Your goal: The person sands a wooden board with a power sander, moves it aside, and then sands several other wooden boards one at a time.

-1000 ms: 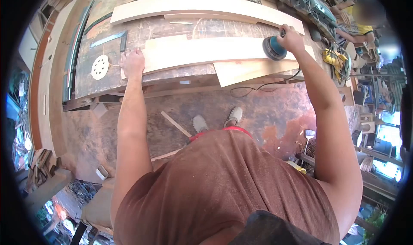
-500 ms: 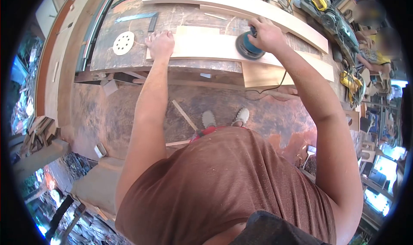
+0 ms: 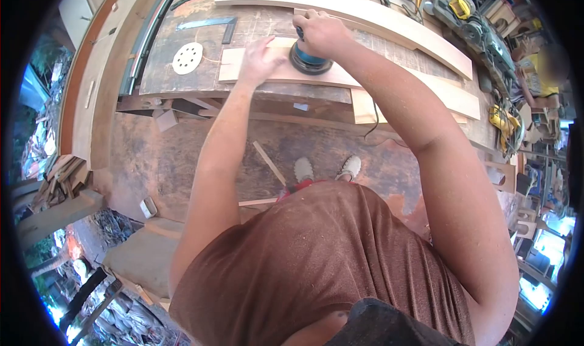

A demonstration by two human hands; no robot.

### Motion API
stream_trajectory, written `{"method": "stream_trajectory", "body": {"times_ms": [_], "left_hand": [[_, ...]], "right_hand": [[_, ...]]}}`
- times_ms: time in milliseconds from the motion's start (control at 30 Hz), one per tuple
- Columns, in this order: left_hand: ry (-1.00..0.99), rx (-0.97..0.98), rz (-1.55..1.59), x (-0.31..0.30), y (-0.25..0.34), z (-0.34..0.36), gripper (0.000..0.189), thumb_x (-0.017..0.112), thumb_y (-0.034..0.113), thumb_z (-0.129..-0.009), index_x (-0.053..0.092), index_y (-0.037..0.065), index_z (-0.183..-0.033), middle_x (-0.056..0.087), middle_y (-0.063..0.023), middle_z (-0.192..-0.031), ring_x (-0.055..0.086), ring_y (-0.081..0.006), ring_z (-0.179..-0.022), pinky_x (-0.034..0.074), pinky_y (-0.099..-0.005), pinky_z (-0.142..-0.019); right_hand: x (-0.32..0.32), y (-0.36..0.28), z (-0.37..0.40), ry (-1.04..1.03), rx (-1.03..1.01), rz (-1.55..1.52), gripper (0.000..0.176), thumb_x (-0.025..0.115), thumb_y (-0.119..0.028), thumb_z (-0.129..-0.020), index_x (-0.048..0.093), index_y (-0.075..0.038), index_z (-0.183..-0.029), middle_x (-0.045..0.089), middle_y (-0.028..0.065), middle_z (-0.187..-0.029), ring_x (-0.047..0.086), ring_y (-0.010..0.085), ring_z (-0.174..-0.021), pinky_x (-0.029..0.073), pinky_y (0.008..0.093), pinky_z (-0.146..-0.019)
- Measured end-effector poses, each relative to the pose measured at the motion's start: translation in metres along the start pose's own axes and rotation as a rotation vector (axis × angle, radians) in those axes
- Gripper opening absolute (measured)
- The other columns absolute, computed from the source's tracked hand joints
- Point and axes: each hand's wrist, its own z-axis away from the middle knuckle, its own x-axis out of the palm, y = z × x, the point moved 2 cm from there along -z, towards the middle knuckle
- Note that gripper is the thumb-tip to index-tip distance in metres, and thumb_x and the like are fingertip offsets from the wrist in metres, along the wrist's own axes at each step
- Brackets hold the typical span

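Observation:
My right hand (image 3: 323,34) is wrapped over the top of a blue and black orbital sander (image 3: 311,61), whose round base rests on a pale wooden board (image 3: 342,76). To its left, my left hand (image 3: 261,63) is open over the same board, thumb spread towards the sander and fingers stretched out. The board's left end sticks out past that hand. A round sanding disc (image 3: 187,58) with several holes lies on the workbench (image 3: 159,81), left of the board. Behind it is a try square (image 3: 210,25). The sander's cord (image 3: 375,116) hangs at the bench's front edge.
A long pale plank (image 3: 347,5) lies along the back of the bench. Power tools and cables (image 3: 459,8) crowd the right side, with a yellow tool (image 3: 504,118) nearer. Another person (image 3: 538,81) is at the far right. A thin wood strip (image 3: 269,162) lies on the floor.
The sander has moved left along the board with my right hand, close to my left hand. My left hand has shifted right, its fingers now spread. The view has shifted slightly.

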Motion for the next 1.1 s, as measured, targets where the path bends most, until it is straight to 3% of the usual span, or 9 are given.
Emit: {"method": "stream_trajectory", "body": {"times_ms": [100, 167, 400, 467, 567, 700, 767, 867, 1100], "left_hand": [[0.061, 0.033, 0.181, 0.020, 0.027, 0.000, 0.079, 0.087, 0.045, -0.074, 0.058, 0.005, -0.135, 0.066, -0.0184, -0.127, 0.059, -0.0341, -0.125, 0.041, -0.0468, -0.112], [-0.003, -0.181, 0.386, 0.025, 0.043, -0.004, 0.093, 0.094, 0.041, -0.064, 0.053, 0.004, -0.140, 0.063, -0.0192, -0.132, 0.059, -0.0358, -0.125, 0.045, -0.0468, -0.108], [-0.028, -0.339, 0.183, 0.027, 0.072, -0.022, 0.076, 0.092, 0.038, -0.064, 0.061, 0.004, -0.124, 0.069, -0.0194, -0.120, 0.066, -0.0371, -0.112, 0.054, -0.0457, -0.093], [-0.037, -0.330, 0.219, 0.030, 0.076, -0.026, 0.078, 0.092, 0.040, -0.064, 0.060, 0.004, -0.126, 0.068, -0.0194, -0.121, 0.065, -0.0370, -0.113, 0.054, -0.0459, -0.094], [-0.058, -0.349, 0.220, 0.049, 0.067, -0.022, 0.082, 0.091, 0.041, -0.063, 0.058, 0.004, -0.129, 0.067, -0.0196, -0.123, 0.065, -0.0370, -0.115, 0.053, -0.0461, -0.095], [-0.051, -0.339, 0.141, 0.063, 0.077, -0.028, 0.087, 0.092, 0.041, -0.063, 0.054, 0.004, -0.132, 0.066, -0.0201, -0.125, 0.064, -0.0372, -0.117, 0.053, -0.0460, -0.095], [-0.011, -0.324, 0.192, 0.072, 0.086, -0.031, 0.088, 0.092, 0.042, -0.062, 0.055, 0.003, -0.132, 0.067, -0.0203, -0.124, 0.064, -0.0372, -0.117, 0.053, -0.0459, -0.095], [-0.024, -0.363, 0.217, 0.088, 0.109, -0.024, 0.090, 0.093, 0.043, -0.060, 0.055, 0.002, -0.131, 0.067, -0.0209, -0.123, 0.064, -0.0376, -0.117, 0.053, -0.0460, -0.096], [0.031, -0.311, 0.245, 0.135, 0.154, -0.031, 0.091, 0.094, 0.046, -0.058, 0.056, 0.000, -0.127, 0.067, -0.0220, -0.119, 0.064, -0.0387, -0.114, 0.053, -0.0462, -0.095]], "right_hand": [[-0.002, -0.010, -0.012, 0.017, -0.016, -0.018, 0.041, 0.065, -0.028, -0.089, 0.061, -0.017, -0.129, 0.061, 0.0159, -0.127, 0.063, 0.0340, -0.119, 0.055, 0.0456, -0.097], [-0.003, -0.019, -0.015, 0.001, -0.017, -0.042, 0.044, 0.063, -0.023, -0.090, 0.062, -0.016, -0.134, 0.061, 0.0175, -0.130, 0.063, 0.0346, -0.120, 0.054, 0.0456, -0.098], [0.007, -0.023, -0.023, 0.065, -0.082, -0.047, 0.041, 0.065, -0.032, -0.089, 0.062, -0.015, -0.126, 0.063, 0.0152, -0.122, 0.063, 0.0332, -0.118, 0.056, 0.0466, -0.093], [-0.002, -0.020, -0.019, -0.028, -0.056, -0.024, 0.050, 0.060, -0.023, -0.091, 0.058, -0.020, -0.141, 0.061, 0.0135, -0.133, 0.061, 0.0319, -0.123, 0.054, 0.0446, -0.100], [-0.008, -0.014, -0.013, -0.059, -0.044, -0.002, 0.050, 0.059, -0.024, -0.092, 0.056, -0.021, -0.142, 0.059, 0.0134, -0.136, 0.060, 0.0317, -0.125, 0.055, 0.0450, -0.099], [0.003, 0.002, -0.006, -0.027, -0.065, -0.021, 0.048, 0.059, -0.024, -0.093, 0.057, -0.020, -0.140, 0.058, 0.0134, -0.138, 0.059, 0.0312, -0.126, 0.055, 0.0457, -0.099], [0.011, 0.016, -0.006, 0.055, -0.068, -0.015, 0.042, 0.064, -0.033, -0.090, 0.061, -0.018, -0.129, 0.062, 0.0124, -0.125, 0.063, 0.0317, -0.118, 0.056, 0.0450, -0.094], [-0.009, 0.032, 0.016, -0.059, -0.066, -0.011, 0.046, 0.061, -0.028, -0.093, 0.057, -0.020, -0.138, 0.058, 0.0110, -0.137, 0.059, 0.0302, -0.126, 0.054, 0.0452, -0.101], [-0.003, 0.091, 0.052, -0.020, -0.068, -0.049, 0.044, 0.065, -0.031, -0.090, 0.060, -0.018, -0.132, 0.061, 0.0111, -0.132, 0.062, 0.0316, -0.122, 0.055, 0.0436, -0.099]]}}
